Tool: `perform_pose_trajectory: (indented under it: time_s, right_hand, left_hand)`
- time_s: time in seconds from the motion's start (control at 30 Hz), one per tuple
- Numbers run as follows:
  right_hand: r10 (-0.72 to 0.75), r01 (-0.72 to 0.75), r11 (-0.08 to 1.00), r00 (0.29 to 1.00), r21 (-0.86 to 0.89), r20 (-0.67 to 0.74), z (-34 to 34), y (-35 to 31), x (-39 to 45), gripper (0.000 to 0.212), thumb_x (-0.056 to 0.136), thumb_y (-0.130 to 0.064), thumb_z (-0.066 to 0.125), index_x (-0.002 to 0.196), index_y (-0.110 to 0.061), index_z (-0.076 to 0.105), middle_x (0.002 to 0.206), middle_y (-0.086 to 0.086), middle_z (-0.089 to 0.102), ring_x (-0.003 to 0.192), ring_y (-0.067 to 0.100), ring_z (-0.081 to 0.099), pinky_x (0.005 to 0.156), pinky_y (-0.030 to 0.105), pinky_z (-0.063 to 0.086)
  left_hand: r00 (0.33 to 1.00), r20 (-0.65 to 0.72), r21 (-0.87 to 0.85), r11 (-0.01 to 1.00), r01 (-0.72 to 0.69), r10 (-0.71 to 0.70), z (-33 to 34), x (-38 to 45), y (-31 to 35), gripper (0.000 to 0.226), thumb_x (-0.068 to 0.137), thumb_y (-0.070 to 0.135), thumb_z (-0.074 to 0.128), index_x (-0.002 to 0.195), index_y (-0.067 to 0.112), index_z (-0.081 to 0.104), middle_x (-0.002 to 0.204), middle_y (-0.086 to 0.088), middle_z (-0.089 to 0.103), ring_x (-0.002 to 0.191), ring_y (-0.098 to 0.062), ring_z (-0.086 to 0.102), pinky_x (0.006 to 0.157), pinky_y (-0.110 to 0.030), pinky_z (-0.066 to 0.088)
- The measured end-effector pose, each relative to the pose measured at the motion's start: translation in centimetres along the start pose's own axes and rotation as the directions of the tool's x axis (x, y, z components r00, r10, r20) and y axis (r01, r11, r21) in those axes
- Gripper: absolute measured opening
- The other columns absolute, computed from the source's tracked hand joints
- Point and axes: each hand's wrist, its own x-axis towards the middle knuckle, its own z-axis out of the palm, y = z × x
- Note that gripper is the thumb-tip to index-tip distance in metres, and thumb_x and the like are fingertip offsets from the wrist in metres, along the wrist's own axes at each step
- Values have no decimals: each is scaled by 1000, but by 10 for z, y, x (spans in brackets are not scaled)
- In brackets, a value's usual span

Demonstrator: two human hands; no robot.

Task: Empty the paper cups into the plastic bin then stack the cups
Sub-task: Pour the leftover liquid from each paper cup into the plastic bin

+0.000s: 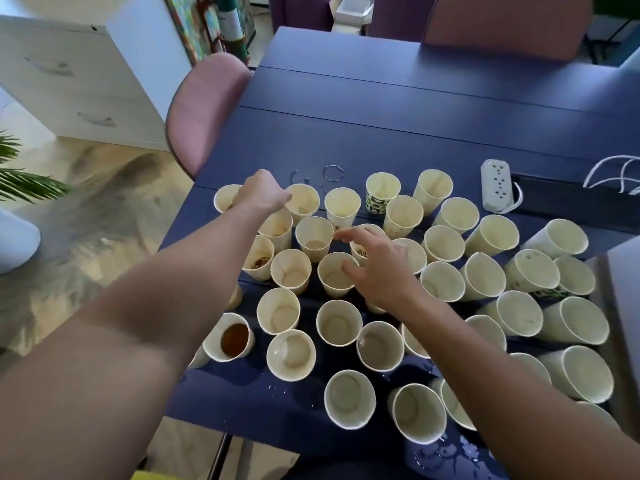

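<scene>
Several cream paper cups stand upright on the dark blue table (381, 133). One cup (235, 339) at the front left holds brown liquid, and another cup (260, 261) has brown bits in it. A third cup (361, 252) with bits sits under my right hand (377, 268), which hovers with fingers spread and holds nothing. My left hand (263, 194) reaches to the back left of the group, between a cup (225, 200) and a neighbouring cup (304, 200). Its fingers are hidden behind the back of the hand. I see no plastic bin that I can name for sure.
A white power strip (495, 185) with its cable lies at the back right. Small wire rings (332, 173) lie behind the cups. Water drops (450, 452) wet the table's front edge. A pink chair (204, 112) stands at the left and a grey object (623, 306) at the right edge.
</scene>
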Motion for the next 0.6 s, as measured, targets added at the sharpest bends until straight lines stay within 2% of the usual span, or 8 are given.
perform_pose_trajectory:
  time_s: [0.07, 0.17, 0.23, 0.3, 0.4, 0.5, 0.6]
  right_hand:
    - [-5, 5, 1000, 1000, -3, 1, 1, 2, 1, 39, 88, -20, 64, 121, -40, 60, 115, -18, 58, 108, 8, 55, 98, 41, 32]
    - [-2, 2, 1000, 1000, 15, -18, 2, 7, 0, 37, 87, -19, 65, 118, -40, 62, 112, -18, 59, 104, 5, 56, 100, 47, 36]
    - [1, -1, 1000, 1000, 24, -23, 2, 8, -1, 37, 87, -18, 66, 118, -39, 62, 111, -19, 60, 102, 3, 55, 101, 47, 36]
    - [8, -8, 1000, 1000, 24, -14, 3, 7, -1, 37, 88, -18, 66, 119, -39, 62, 109, -20, 60, 99, 0, 52, 101, 43, 34]
    - [2, -2, 1000, 1000, 27, -4, 7, 4, -2, 37, 89, -18, 65, 120, -39, 62, 111, -18, 62, 104, 2, 53, 100, 40, 30]
    - [-4, 4, 999, 1000, 40, -2, 10, 3, -2, 37, 89, -18, 65, 120, -38, 63, 110, -18, 63, 108, 3, 55, 97, 37, 27]
    - [-11, 11, 1000, 1000, 29, -5, 9, 4, -3, 35, 90, -19, 65, 118, -38, 64, 107, -18, 63, 107, 5, 56, 99, 40, 31]
  left_hand:
    - [999, 7, 54, 998, -37, 37, 2, -3, -2, 34, 88, 42, 67, 109, 15, 70, 109, -4, 72, 93, -26, 66, 71, -35, 51]
    - [978, -161, 129, 985, -116, 136, -15, -4, -9, 42, 92, 45, 60, 125, 19, 66, 126, -6, 63, 115, -30, 58, 86, -41, 49]
    - [958, -251, 184, 978, -94, 139, -32, 1, -20, 41, 93, 37, 56, 130, 19, 62, 130, -14, 55, 121, -35, 50, 93, -45, 46]
    - [964, -261, 227, 974, 2, 59, -45, 11, -39, 41, 93, 33, 54, 131, 17, 59, 133, -17, 51, 124, -38, 47, 97, -44, 45]
    - [977, -176, 235, 958, 163, -123, -51, 19, -69, 33, 93, 35, 56, 116, 11, 60, 121, -16, 61, 114, -39, 57, 89, -42, 46]
    - [978, -28, 46, 977, 209, -208, -40, 17, -88, 23, 92, 24, 57, 96, 2, 62, 95, -12, 67, 91, -34, 66, 81, -38, 50]
    - [960, -13, -60, 959, 278, -279, -25, 22, -103, 24, 84, 22, 57, 85, 3, 71, 70, -11, 74, 70, -28, 71, 75, -37, 59]
